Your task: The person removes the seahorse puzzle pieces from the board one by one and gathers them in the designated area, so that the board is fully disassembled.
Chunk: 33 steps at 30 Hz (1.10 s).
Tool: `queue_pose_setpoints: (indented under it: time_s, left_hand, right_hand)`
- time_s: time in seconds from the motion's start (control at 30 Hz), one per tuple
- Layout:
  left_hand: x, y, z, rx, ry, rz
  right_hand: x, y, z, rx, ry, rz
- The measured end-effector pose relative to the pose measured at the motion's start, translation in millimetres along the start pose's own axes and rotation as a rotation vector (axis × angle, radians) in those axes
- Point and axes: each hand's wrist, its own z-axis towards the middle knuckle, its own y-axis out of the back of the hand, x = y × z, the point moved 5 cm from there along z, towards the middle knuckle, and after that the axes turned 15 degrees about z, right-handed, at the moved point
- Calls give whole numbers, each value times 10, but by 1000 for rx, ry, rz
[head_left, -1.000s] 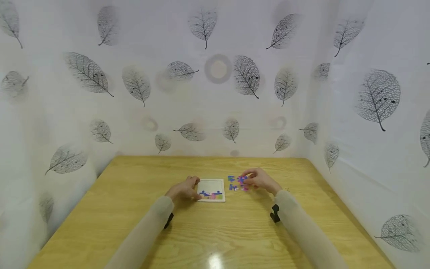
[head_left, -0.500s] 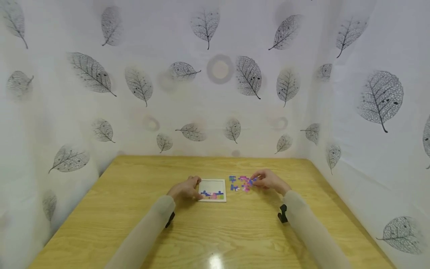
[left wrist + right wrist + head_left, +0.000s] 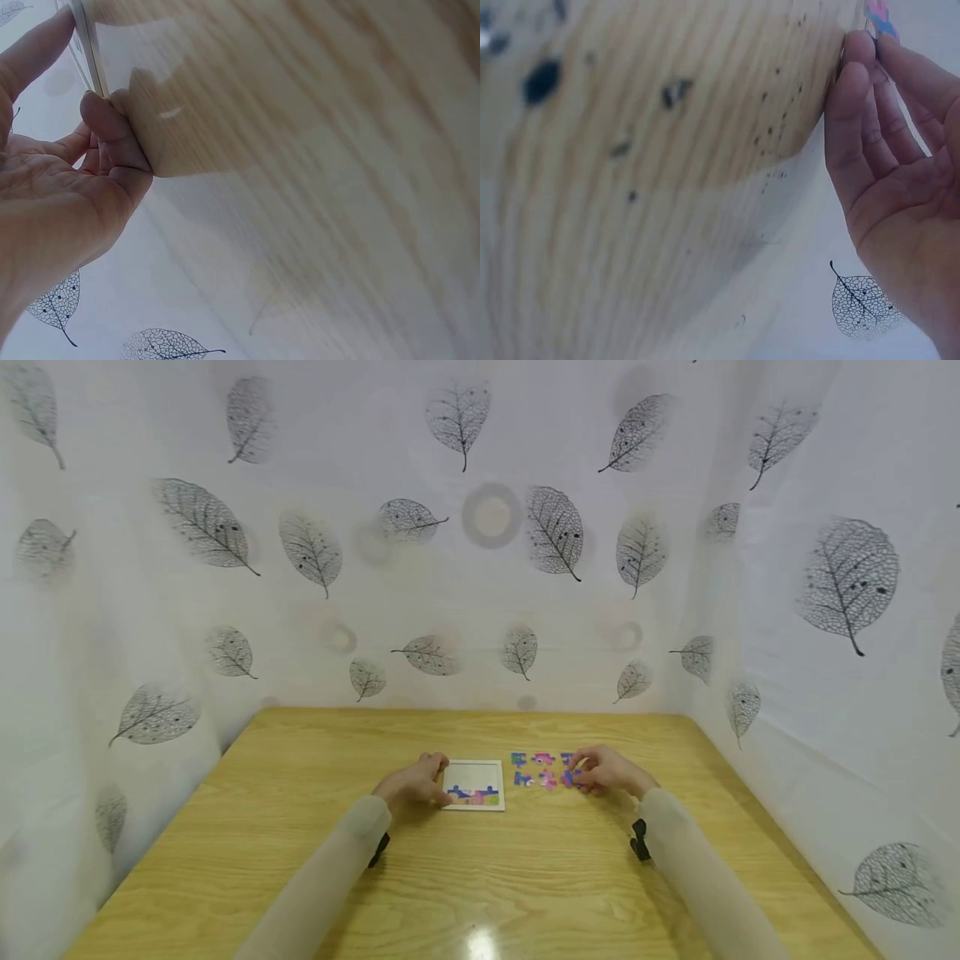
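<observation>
On the table [image 3: 480,852], one puzzle piece [image 3: 569,778] touches the right fingers [image 3: 860,49].

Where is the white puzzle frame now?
In the head view, the white puzzle frame lies on the table, between the left hand and, to its right, the loose puzzle pieces.

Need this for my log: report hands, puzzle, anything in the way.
Left hand holding left side of tray. Right hand touching a loose piece, grip unclear. Bottom pieces in, tray's upper part bare. Nothing visibly in the way.
</observation>
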Motion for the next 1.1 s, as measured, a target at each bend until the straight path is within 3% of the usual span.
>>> queue_pose_setpoints:
  time_s: [0.53, 0.9, 1.1]
  left_hand:
    - [-6, 13, -11, 1, -9, 39]
    - [18, -15, 14, -4, 7, 27]
    - [15, -11, 13, -5, 14, 20]
  right_hand:
    - [-1, 16, 11, -36, 41, -123]
    - [-44, 33, 25, -64, 12, -151]
    - [-41, 22, 30, -69, -8, -115]
